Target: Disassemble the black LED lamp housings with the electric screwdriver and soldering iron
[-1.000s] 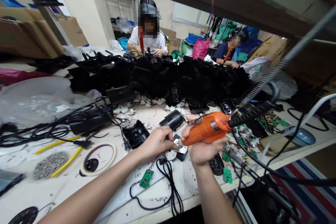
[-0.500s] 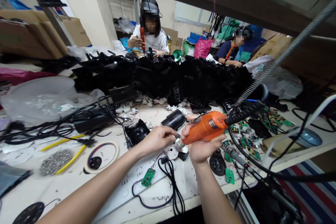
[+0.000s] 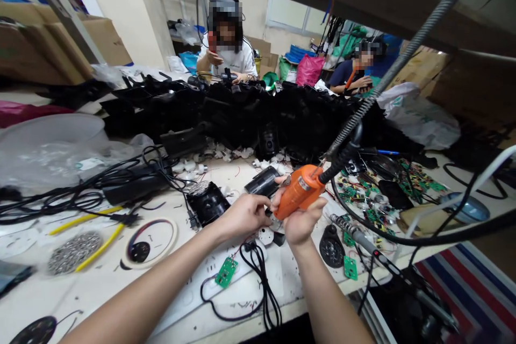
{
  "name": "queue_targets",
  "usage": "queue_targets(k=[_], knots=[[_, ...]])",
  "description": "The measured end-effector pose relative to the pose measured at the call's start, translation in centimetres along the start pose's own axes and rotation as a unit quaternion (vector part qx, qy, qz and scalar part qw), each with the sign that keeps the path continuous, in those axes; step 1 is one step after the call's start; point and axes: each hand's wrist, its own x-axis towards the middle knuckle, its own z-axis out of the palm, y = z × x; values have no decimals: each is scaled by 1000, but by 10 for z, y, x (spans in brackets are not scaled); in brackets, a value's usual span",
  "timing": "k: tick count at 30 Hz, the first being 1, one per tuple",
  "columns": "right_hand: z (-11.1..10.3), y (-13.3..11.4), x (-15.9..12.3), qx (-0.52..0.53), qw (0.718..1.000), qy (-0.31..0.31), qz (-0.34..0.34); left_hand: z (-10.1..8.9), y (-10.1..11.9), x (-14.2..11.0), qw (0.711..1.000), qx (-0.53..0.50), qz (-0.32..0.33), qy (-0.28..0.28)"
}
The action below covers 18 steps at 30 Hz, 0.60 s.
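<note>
My right hand [image 3: 299, 224] is wrapped round an orange electric screwdriver [image 3: 301, 189], which tilts with its cable end up and to the right. Its tip is hidden between my hands. My left hand [image 3: 250, 214] is closed in a pinch beside the tool's front end, on a small part I cannot make out. Just under the fingers lies a white round part [image 3: 265, 236]. Close by are a black cylindrical housing [image 3: 262, 180] and an open black housing [image 3: 207, 204]. Nearer me, a green circuit board [image 3: 226, 272] lies by a looped black cord [image 3: 264, 285].
Black plastic parts [image 3: 242, 113] are heaped across the table. A soldering iron [image 3: 363, 239] rests at right, near many circuit boards [image 3: 387, 193]. Left are a tape roll [image 3: 171, 234], a pile of screws [image 3: 74, 252] and black cables [image 3: 80, 199]. Two co-workers sit opposite.
The screwdriver has swung more upright, its cable end moving left and its body drawing closer to my left hand. My left hand stays low beside it. The view has shifted slightly.
</note>
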Motion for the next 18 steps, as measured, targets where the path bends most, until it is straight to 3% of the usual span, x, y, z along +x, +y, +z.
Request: queue_targets(k=[6,12,18], knots=[[0,3,1,-40,999,-8,1,-20,-6,-2,993,95,-40,64],[1,0,2,-42,999,5,-6,-27,-20,-13,982,185,-42,11],[1,-1,2,-52,999,4,-17,-30,-2,-6,980,199,-9,23]])
